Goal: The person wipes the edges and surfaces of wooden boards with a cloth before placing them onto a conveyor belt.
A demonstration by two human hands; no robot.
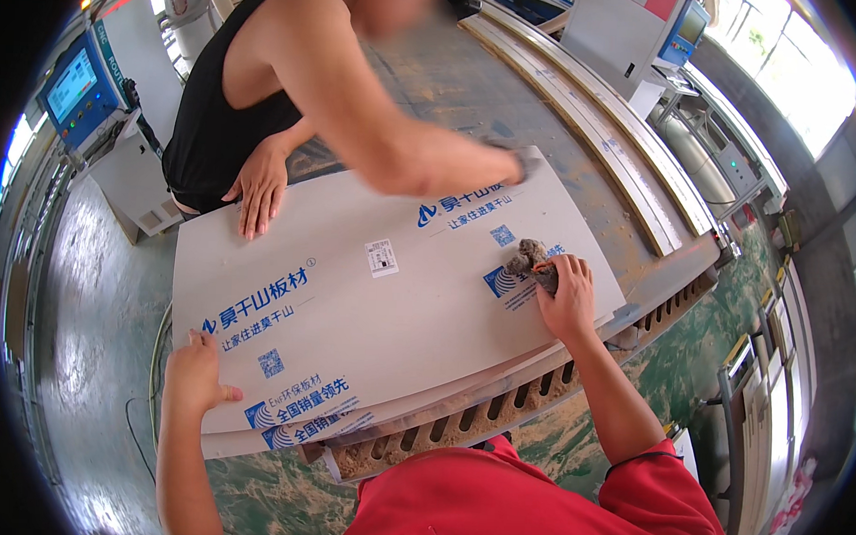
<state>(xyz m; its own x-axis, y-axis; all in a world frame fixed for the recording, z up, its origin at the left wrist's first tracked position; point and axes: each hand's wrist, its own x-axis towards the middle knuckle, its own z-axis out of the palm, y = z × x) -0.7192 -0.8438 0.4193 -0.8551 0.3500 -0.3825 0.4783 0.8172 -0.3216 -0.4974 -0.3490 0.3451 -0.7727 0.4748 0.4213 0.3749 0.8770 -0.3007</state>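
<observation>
A large pale board [335,217] with blue print and a small white label lies across the machine bed, on top of at least one more board. My left hand [193,377] rests on the board's left end, thumb and forefinger spread apart; its other fingers are mostly hidden. Toward the right end, my right hand [568,296] is closed round a crumpled grey-brown rag [532,259], which touches the printed surface. Across from me a co-worker leans over the board. One of their hands [261,191] lies flat on it; the other [512,165], blurred, is at the far right corner.
Below the boards runs the slotted, sawdust-covered edge [460,424] of the bed. Long strips [621,152] lie along its far right side. A blue control panel [73,87] stands at left, and more panels [772,412] lean at right. Sawdust covers parts of the green floor.
</observation>
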